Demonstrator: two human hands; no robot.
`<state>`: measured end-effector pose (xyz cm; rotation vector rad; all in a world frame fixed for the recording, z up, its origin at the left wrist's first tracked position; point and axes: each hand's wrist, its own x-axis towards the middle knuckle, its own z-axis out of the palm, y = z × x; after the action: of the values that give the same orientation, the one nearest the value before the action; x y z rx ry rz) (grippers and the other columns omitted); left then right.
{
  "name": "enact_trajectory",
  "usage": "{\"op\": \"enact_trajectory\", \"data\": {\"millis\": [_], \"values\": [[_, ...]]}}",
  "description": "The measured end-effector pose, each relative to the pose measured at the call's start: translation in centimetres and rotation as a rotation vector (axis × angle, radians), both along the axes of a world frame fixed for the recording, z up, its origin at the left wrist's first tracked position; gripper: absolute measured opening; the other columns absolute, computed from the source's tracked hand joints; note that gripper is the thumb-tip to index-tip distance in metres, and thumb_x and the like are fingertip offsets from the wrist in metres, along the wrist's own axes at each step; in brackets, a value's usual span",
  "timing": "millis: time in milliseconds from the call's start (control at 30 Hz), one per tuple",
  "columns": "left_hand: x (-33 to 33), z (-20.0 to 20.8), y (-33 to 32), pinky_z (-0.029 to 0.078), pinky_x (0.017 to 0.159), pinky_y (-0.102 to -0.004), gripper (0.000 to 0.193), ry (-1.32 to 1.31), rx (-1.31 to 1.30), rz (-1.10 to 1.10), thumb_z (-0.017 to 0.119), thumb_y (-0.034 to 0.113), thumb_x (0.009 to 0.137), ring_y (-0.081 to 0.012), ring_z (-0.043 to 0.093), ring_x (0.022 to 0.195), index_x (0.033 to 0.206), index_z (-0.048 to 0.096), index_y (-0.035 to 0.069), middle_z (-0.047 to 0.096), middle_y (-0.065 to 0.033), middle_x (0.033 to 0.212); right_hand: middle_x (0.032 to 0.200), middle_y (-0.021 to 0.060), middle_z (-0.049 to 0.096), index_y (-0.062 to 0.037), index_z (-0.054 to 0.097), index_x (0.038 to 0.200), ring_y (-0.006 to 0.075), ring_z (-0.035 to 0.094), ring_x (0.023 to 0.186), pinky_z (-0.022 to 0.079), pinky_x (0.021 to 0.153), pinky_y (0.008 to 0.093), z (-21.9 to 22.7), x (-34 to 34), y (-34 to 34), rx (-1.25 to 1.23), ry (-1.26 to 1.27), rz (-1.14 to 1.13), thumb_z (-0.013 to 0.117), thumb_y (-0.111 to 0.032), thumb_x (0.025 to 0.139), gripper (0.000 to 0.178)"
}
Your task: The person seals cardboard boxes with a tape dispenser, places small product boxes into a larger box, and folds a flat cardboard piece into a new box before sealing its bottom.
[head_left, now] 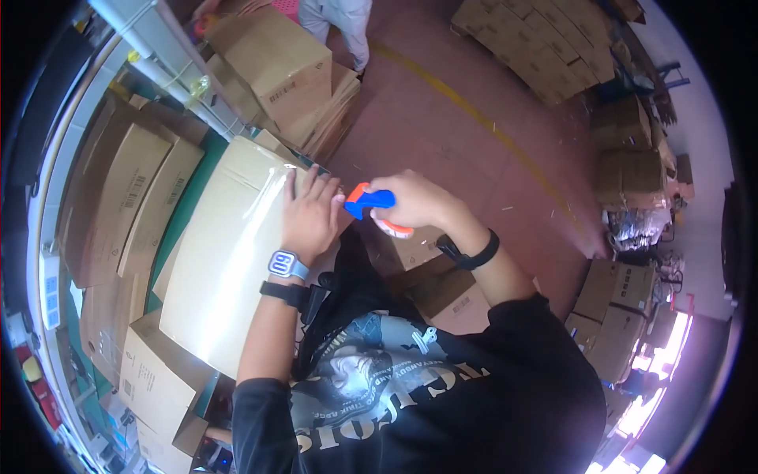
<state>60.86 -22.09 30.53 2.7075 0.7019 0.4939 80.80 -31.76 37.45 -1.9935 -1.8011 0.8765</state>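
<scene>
In front of me a large cardboard carton (225,237) stands with its pale top facing up, glossy with reflected light. A shiny strip crosses the top near its far right corner. My left hand (310,213) lies flat on the carton's right part, fingers stretched toward the far edge. Just beyond the right edge, my right hand (422,204) grips a blue and orange tape dispenser (371,200). The dispenser's front end is close to my left fingertips; whether they touch is hard to tell. Part of the dispenser is hidden in my right palm.
Folded cartons (142,189) lean on a green surface at left, beside a white metal post (170,59). Another closed carton (272,63) sits beyond mine. A person (339,28) stands at the far side. Stacked cartons (541,43) rise across the reddish floor (474,150), with more along the right.
</scene>
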Motion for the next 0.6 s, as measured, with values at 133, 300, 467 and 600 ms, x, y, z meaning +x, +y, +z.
{"op": "enact_trajectory", "data": {"millis": [133,300,467,600], "values": [[0.6,-0.1,0.3,0.023,0.115,-0.0552,0.031,-0.062,0.066,0.016,0.057,0.023,0.09,-0.0299,0.048,0.129,0.113,0.066,0.004,0.063,-0.014,0.121,0.093,0.0135,0.074,-0.0079,0.075,0.095,0.0334,0.072,0.088,0.057,0.076,0.0409,0.8,-3.6,2.3,-0.255,-0.552,0.265,0.075,-0.024,0.07,0.03],[3.4,0.6,1.9,0.027,0.112,-0.0552,0.026,0.04,0.146,0.241,0.058,0.023,0.089,-0.0328,0.054,0.116,0.105,0.065,0.004,0.063,-0.0152,0.111,0.097,0.0099,0.074,-0.0099,0.077,0.091,0.0293,0.071,0.092,0.057,0.076,0.0422,-12.4,-4.7,-5.1,-0.47,-0.514,0.235,0.072,-0.025,0.07,0.026],[2.1,0.0,-1.3,0.034,0.11,-0.0476,0.021,0.006,0.008,0.393,0.061,0.015,0.085,-0.0317,0.057,0.109,0.102,0.066,0.005,0.064,-0.0125,0.1,0.105,0.0158,0.072,-0.0142,0.075,0.104,0.036,0.068,0.097,0.055,0.083,0.0404,-11.5,-1.8,-11.5,-0.61,-0.155,-0.028,0.076,-0.033,0.07,0.038],[-1.4,2.3,1.5,0.04,0.102,-0.0388,0.02,0.054,0.117,0.033,0.062,0.012,0.08,-0.0269,0.059,0.104,0.097,0.069,0.006,0.066,-0.0084,0.091,0.109,0.0183,0.071,-0.0115,0.07,0.115,0.0372,0.068,0.101,0.054,0.087,0.0405,-13.7,2.0,-12.2,-0.355,-0.062,-0.236,0.08,-0.032,0.07,0.05]]}}
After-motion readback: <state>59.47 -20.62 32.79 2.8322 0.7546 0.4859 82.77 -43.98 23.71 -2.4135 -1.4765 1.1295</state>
